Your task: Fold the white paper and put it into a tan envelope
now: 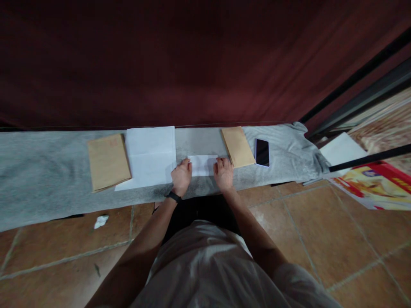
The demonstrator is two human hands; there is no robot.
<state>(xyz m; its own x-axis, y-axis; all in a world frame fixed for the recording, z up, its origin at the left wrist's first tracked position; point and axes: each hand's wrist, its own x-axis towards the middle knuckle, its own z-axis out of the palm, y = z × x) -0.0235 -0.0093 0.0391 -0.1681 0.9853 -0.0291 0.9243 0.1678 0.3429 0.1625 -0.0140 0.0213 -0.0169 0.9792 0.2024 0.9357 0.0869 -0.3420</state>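
Note:
A folded white sheet of paper (202, 166) lies on the grey cloth in front of me. My left hand (182, 176) grips its left end, fingers closed at the upper corner. At the right end my right hand (224, 174) has its fingers curled on the paper's edge. Larger white sheets (149, 156) lie flat just left of my left hand. Beyond them is a stack of brown envelopes (109, 161), partly over the sheets. Another brown envelope (238, 146) rests slanted close to my right hand.
A phone (262, 152) with a dark screen lies right of the envelope. The long surface is covered with grey cloth (48, 171), with a dark red curtain (192, 64) behind. At right stand a black metal bar (372, 158) and a red-yellow printed box (379, 184). Crumpled tissue (101, 221) lies on the tiled floor.

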